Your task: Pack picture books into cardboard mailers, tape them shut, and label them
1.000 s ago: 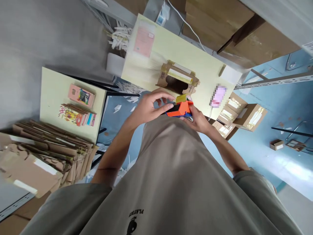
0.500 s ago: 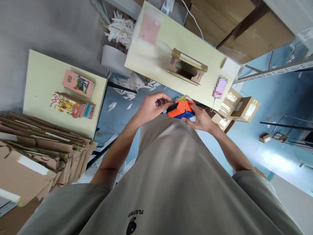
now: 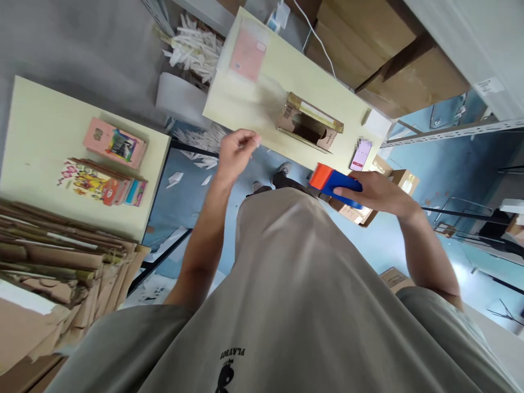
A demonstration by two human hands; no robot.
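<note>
My right hand (image 3: pixel 379 191) is wrapped around an orange and blue tape dispenser (image 3: pixel 338 184), held in front of my body near the table's front edge. The dispenser's orange end points left. My left hand (image 3: pixel 237 155) is raised to the left, its fingertips pinched together; whatever is between them, if anything, is too small to make out. Beyond both hands a small cardboard box (image 3: pixel 291 117) stands on the pale table (image 3: pixel 270 82), its open side with a dark hollow facing me.
A phone (image 3: pixel 360 155) and a pink packet (image 3: pixel 248 57) lie on the table. On a second table (image 3: pixel 41 131) at left are a pink book (image 3: pixel 114 143) and several colourful books (image 3: pixel 88 182). Flattened cardboard (image 3: pixel 61 262) is stacked below them. Large cartons (image 3: pixel 360 38) stand behind.
My hands have moved apart: the right went right with the tape dispenser, the left went up and left, away from it. The view has shifted slightly.
</note>
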